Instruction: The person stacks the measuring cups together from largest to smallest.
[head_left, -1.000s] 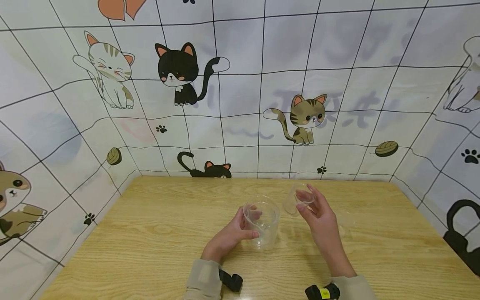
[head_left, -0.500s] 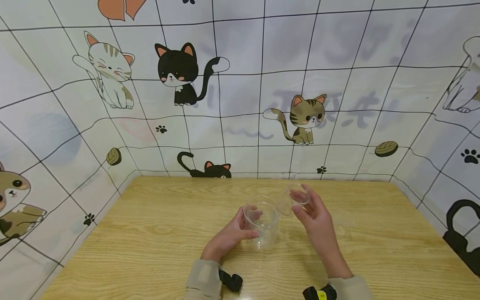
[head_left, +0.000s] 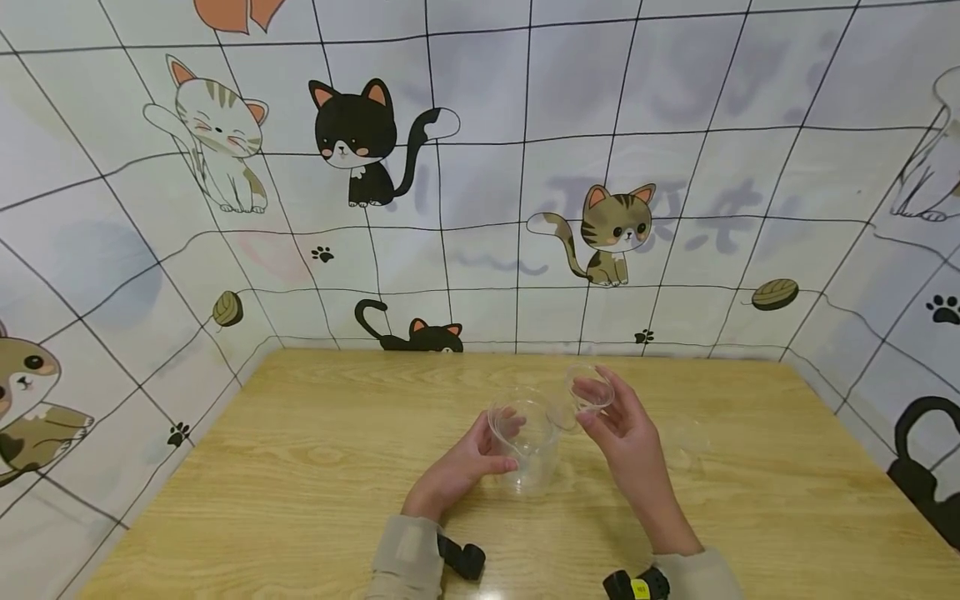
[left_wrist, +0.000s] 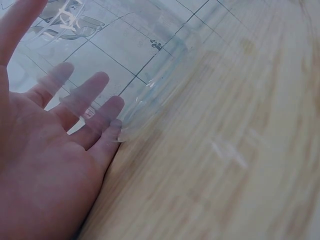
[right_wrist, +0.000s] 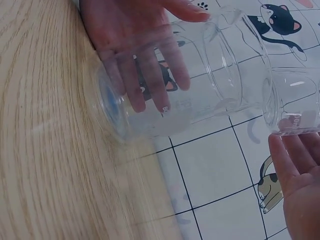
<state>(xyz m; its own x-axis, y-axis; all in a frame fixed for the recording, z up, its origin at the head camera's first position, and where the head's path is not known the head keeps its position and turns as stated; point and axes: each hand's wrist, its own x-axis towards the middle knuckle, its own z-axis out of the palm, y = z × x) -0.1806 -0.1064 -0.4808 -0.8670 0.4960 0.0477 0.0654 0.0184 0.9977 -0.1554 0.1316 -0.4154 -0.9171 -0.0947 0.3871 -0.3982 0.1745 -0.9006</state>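
A large clear plastic cup [head_left: 536,468] stands upright on the table in front of me. My left hand [head_left: 468,460] grips its side, thumb on the near face and fingers behind, showing through the plastic in the left wrist view. Just right of its rim, a smaller clear cup [head_left: 589,388] is held raised and tilted by my right hand [head_left: 636,446], pinched between thumb and fingers. In the right wrist view one end of the small cup [right_wrist: 296,102] comes right up to the large cup's rim.
A faint, clear round piece [head_left: 688,435] lies on the wooden table [head_left: 330,467] to the right of my right hand. Behind and on both sides rise walls of white cloth [head_left: 480,192] printed with cats and grid lines.
My right hand has shifted left with the small cup, bringing it closer to the large cup's rim. My left hand and the large cup have stayed in place.
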